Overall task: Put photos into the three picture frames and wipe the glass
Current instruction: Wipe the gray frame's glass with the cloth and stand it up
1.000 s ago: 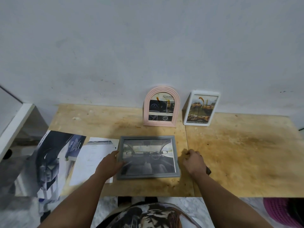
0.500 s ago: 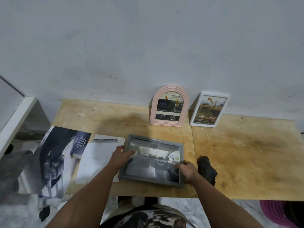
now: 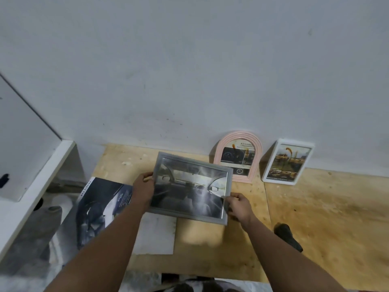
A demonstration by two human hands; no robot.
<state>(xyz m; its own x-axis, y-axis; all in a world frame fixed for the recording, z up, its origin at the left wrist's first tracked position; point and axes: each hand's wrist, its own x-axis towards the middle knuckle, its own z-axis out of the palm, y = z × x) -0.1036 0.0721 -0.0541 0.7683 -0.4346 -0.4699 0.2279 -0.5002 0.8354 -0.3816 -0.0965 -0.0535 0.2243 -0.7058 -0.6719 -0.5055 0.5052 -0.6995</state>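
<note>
Both hands hold the grey frame [image 3: 190,187] tilted above the wooden table [image 3: 315,207]. The left hand [image 3: 144,187] grips its nine o'clock edge; the right hand [image 3: 239,206] pinches its four o'clock corner. At the frame's two o'clock, the pink frame [image 3: 239,157] and white frame [image 3: 287,162] lean against the wall.

The table [image 3: 315,207] is bare wood, matt and rough, with dark stains; the grey frame [image 3: 190,187] has a matt border and a glossy glass front with light streaks; the pink arched frame [image 3: 237,157] and the white frame [image 3: 287,162] look like smooth plastic; the magazine [image 3: 101,205] is glossy paper; the sheet [image 3: 155,237] is matt paper; the wall [image 3: 189,70] is matt paint.
</note>
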